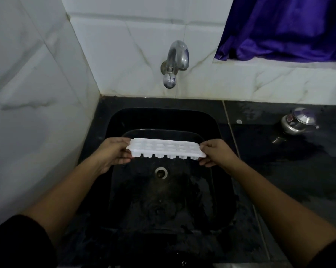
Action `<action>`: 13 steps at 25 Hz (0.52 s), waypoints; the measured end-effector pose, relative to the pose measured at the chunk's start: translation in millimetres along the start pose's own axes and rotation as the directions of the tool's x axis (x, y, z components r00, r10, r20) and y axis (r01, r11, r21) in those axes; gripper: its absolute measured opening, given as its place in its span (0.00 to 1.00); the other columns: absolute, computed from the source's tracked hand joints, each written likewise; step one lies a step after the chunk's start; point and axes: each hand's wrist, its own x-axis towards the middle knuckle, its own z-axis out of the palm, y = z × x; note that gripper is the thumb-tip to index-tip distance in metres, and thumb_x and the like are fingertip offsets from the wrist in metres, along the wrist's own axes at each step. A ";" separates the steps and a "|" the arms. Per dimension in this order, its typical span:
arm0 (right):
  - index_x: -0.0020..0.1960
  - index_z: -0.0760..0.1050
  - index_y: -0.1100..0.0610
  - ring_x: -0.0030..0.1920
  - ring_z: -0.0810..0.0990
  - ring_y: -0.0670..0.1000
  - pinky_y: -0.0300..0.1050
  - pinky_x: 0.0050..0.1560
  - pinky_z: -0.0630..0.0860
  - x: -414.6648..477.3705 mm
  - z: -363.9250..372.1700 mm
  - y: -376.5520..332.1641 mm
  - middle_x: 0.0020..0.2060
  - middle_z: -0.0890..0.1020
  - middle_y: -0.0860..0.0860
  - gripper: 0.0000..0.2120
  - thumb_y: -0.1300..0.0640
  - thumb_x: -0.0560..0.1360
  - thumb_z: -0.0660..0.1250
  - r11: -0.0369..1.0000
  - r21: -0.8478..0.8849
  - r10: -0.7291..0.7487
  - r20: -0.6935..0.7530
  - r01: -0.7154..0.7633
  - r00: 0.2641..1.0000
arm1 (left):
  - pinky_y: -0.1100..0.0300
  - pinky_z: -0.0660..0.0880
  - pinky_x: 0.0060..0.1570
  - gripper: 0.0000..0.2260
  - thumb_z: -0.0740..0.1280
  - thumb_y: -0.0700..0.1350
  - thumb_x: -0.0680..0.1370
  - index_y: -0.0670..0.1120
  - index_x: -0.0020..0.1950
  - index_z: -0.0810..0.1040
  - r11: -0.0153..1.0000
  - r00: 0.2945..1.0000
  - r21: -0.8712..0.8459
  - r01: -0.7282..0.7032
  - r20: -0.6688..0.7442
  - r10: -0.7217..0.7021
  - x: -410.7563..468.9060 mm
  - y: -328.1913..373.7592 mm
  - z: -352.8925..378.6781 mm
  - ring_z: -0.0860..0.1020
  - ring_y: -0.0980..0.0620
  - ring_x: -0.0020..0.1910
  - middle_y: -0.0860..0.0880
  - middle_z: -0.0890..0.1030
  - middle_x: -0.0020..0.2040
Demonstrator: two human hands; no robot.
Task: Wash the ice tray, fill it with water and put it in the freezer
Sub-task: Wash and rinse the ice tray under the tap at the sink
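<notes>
From the head camera I see the white ice tray [166,149] held level over the black sink [224,190], roughly at the centre of the picture, with the drain [161,172] just below it at 6 o'clock. My left hand [113,151] has its fingers [122,141] closed around the tray's left short end, thumb on top as far as I can tell. My right hand [214,152] pinches the right short end the same way, fingers [207,147] curled over the rim. Neither hand holds anything else.

The tap [173,63] sits on the tiled wall at 12 o'clock from the tray, and I see no stream coming from it. A steel pot [296,121] stands on the dark table [279,151] at 2 o'clock, well apart from the tray. The table around it looks wet. A purple curtain [283,28] hangs at the upper right.

I judge the step in hand to be bringing the tray under the spout for rinsing or filling; whether the cups hold water I cannot tell. To do it well I would keep both ends gripped firmly, lift toward 12 o'clock until the cups sit beneath the spout, and free one hand only briefly for the tap. If filling, I would keep the tray flat so nothing spills.
</notes>
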 end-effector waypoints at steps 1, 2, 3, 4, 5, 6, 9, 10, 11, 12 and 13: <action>0.56 0.81 0.60 0.35 0.86 0.50 0.42 0.34 0.79 -1.4 1.4 2.3 0.38 0.87 0.55 0.11 0.59 0.85 0.60 1.000 0.010 -0.029 -0.023 0.029 0.999 | 0.60 0.82 0.33 0.10 0.63 0.40 0.86 0.45 0.64 0.81 1.000 1.000 -0.014 -0.007 0.030 0.007 0.0 -0.6 -1.6 0.84 0.53 0.34 0.44 0.85 0.43; 0.56 0.82 0.58 0.38 0.87 0.50 0.43 0.35 0.80 -3.1 2.2 2.9 0.39 0.87 0.54 0.11 0.58 0.85 0.61 0.998 0.016 -0.060 -0.041 0.060 0.997 | 0.59 0.83 0.35 0.11 0.63 0.40 0.86 0.45 0.65 0.81 0.999 0.999 -0.032 -0.014 0.051 0.016 0.2 -1.1 -3.1 0.85 0.52 0.37 0.44 0.86 0.47; 0.56 0.83 0.56 0.39 0.87 0.50 0.43 0.37 0.80 -3.9 2.7 2.5 0.40 0.88 0.53 0.10 0.58 0.85 0.62 0.996 0.014 -0.090 -0.059 0.091 0.994 | 0.58 0.83 0.37 0.12 0.62 0.40 0.86 0.47 0.66 0.81 0.998 0.998 -0.052 -0.027 0.062 0.031 0.6 -0.8 -3.9 0.85 0.52 0.39 0.45 0.86 0.49; 0.57 0.83 0.55 0.41 0.87 0.49 0.43 0.37 0.80 -4.1 3.2 0.6 0.41 0.88 0.52 0.10 0.58 0.84 0.62 0.993 0.015 -0.118 -0.079 0.120 0.990 | 0.57 0.83 0.39 0.12 0.62 0.40 0.86 0.49 0.66 0.81 0.996 0.997 -0.076 -0.042 0.061 0.046 1.4 0.1 -4.2 0.85 0.52 0.39 0.46 0.87 0.49; 0.59 0.83 0.53 0.42 0.87 0.47 0.42 0.37 0.80 -3.9 3.7 -1.6 0.43 0.88 0.51 0.10 0.58 0.84 0.63 0.989 0.020 -0.143 -0.100 0.145 0.985 | 0.56 0.81 0.40 0.13 0.61 0.40 0.86 0.50 0.66 0.80 0.993 0.997 -0.104 -0.053 0.048 0.058 3.0 0.4 -4.3 0.84 0.52 0.38 0.47 0.86 0.48; 0.60 0.83 0.53 0.42 0.87 0.47 0.41 0.37 0.80 -3.0 4.3 -4.3 0.44 0.88 0.50 0.10 0.58 0.84 0.63 0.985 0.030 -0.163 -0.115 0.168 0.980 | 0.56 0.80 0.40 0.13 0.61 0.40 0.86 0.49 0.67 0.79 0.988 0.997 -0.137 -0.065 0.034 0.070 4.6 1.4 -3.4 0.83 0.52 0.38 0.48 0.86 0.47; 0.63 0.81 0.52 0.45 0.87 0.48 0.41 0.38 0.81 1.9 8.7 -12.9 0.45 0.89 0.50 0.11 0.58 0.84 0.64 0.970 0.074 -0.220 -0.126 0.230 0.967 | 0.56 0.77 0.41 0.13 0.60 0.47 0.87 0.48 0.66 0.80 0.975 0.994 -0.198 -0.101 0.007 0.105 9.6 3.9 -0.7 0.83 0.52 0.42 0.49 0.86 0.50; 0.64 0.81 0.52 0.45 0.88 0.49 0.41 0.38 0.82 3.9 11.2 -15.9 0.45 0.89 0.50 0.11 0.59 0.84 0.64 0.963 0.089 -0.244 -0.123 0.255 0.962 | 0.56 0.78 0.44 0.13 0.58 0.50 0.88 0.49 0.63 0.81 0.969 0.994 -0.222 -0.106 0.003 0.109 7.5 6.6 2.2 0.85 0.52 0.45 0.50 0.87 0.51; 0.64 0.81 0.53 0.45 0.88 0.49 0.42 0.38 0.82 7.0 13.3 -19.1 0.45 0.89 0.51 0.12 0.59 0.84 0.64 0.956 0.100 -0.265 -0.118 0.277 0.957 | 0.54 0.79 0.47 0.15 0.57 0.52 0.88 0.50 0.61 0.82 0.962 0.994 -0.250 -0.107 -0.002 0.110 7.8 8.5 3.8 0.86 0.52 0.48 0.51 0.88 0.52; 0.64 0.81 0.54 0.44 0.88 0.50 0.43 0.38 0.83 10.0 15.2 -22.5 0.45 0.89 0.52 0.12 0.60 0.84 0.64 0.950 0.112 -0.280 -0.111 0.292 0.954 | 0.53 0.80 0.50 0.16 0.56 0.54 0.89 0.51 0.61 0.82 0.954 0.994 -0.280 -0.107 -0.008 0.109 8.1 9.9 4.4 0.87 0.51 0.51 0.51 0.89 0.53; 0.64 0.80 0.55 0.44 0.88 0.51 0.45 0.39 0.83 14.1 16.5 -26.4 0.45 0.88 0.53 0.11 0.60 0.84 0.65 0.946 0.128 -0.284 -0.108 0.296 0.953 | 0.51 0.81 0.53 0.17 0.55 0.55 0.89 0.51 0.62 0.81 0.942 0.994 -0.319 -0.104 -0.013 0.105 9.7 10.9 3.7 0.86 0.49 0.54 0.50 0.89 0.54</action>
